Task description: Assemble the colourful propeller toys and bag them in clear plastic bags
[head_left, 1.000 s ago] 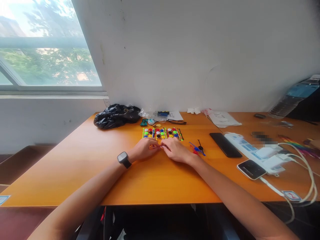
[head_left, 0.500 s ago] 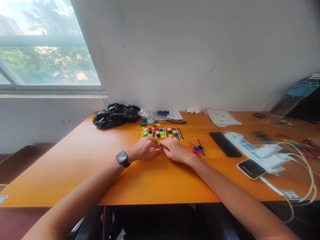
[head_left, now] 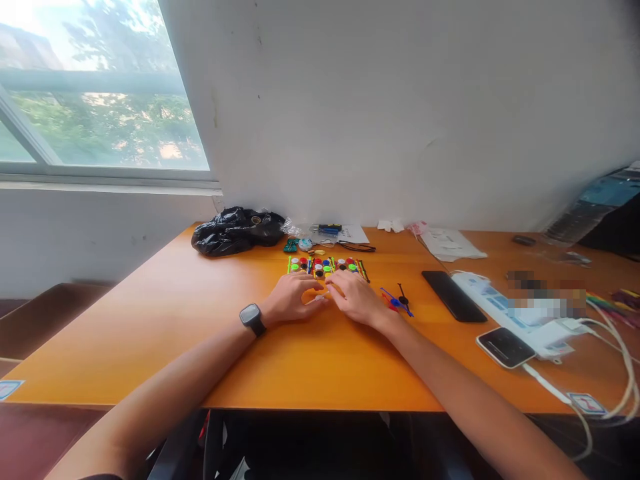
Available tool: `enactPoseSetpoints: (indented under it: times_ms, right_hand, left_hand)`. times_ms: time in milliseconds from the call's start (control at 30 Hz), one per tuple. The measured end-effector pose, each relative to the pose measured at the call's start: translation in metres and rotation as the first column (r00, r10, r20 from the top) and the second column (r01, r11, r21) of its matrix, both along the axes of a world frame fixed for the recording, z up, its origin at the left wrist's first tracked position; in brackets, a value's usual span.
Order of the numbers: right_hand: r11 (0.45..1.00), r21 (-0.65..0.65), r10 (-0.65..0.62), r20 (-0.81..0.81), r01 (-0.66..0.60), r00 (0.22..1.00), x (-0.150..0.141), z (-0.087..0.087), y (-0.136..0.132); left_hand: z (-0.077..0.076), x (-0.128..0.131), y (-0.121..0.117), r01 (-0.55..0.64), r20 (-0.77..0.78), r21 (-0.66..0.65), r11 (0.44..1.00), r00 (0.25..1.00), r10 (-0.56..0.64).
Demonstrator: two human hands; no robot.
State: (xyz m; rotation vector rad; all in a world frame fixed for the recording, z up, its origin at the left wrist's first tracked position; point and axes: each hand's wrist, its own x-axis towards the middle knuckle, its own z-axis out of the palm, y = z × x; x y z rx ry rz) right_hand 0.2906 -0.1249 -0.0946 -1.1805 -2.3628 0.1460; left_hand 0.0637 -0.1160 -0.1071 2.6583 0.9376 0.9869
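My left hand [head_left: 294, 296], with a black watch on the wrist, and my right hand [head_left: 354, 297] rest side by side on the orange table [head_left: 165, 320]. Their fingertips meet over a small light piece that I cannot make out. Both hands have curled, pinching fingers. Just beyond them lies a grid of small coloured round pieces and coloured sticks [head_left: 325, 266]. A few loose blue, red and black sticks with round heads [head_left: 397, 299] lie to the right of my right hand.
A black plastic bag [head_left: 235, 230] sits at the back left, small packets and papers [head_left: 453, 244] along the wall. On the right are a black phone [head_left: 453, 295], a white power strip [head_left: 520, 313], a second phone [head_left: 505, 347] and white cables [head_left: 607, 373].
The view has shifted slightly. My hands stay together at the near edge of the coloured pieces, fingers working at the same small piece.
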Motion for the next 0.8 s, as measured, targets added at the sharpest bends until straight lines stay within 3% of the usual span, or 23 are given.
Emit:
enactPoseSetpoints:
  times_ms: [133, 267, 400, 567, 800]
  right_hand:
    - [0.995, -0.030, -0.095, -0.173, 0.091, 0.980, 0.000, 0.008, -0.002]
    - [0.993, -0.121, -0.033, -0.167, 0.013, 0.985, -0.001, 0.009, -0.007]
    - [0.993, -0.095, -0.079, -0.138, 0.067, 0.987, -0.001, 0.005, -0.005]
    - [0.983, -0.073, -0.181, -0.162, 0.171, 0.970, 0.000, 0.005, -0.001]
    - [0.974, -0.177, -0.178, -0.214, 0.141, 0.960, 0.000, 0.010, 0.001]
  left_hand:
    - [0.002, -0.005, 0.006, -0.141, 0.176, -0.007, 0.990, 0.974, 0.140]
    - [-0.005, -0.010, 0.017, -0.169, 0.206, -0.025, 0.985, 0.964, 0.171]
    - [-0.008, -0.013, 0.022, -0.107, 0.191, 0.013, 0.994, 0.976, 0.102]
    - [-0.003, -0.013, 0.017, 0.150, -0.013, 0.061, 0.987, 0.989, -0.150]
    - [-0.008, -0.007, 0.013, 0.131, -0.051, 0.048, 0.990, 0.990, -0.129]
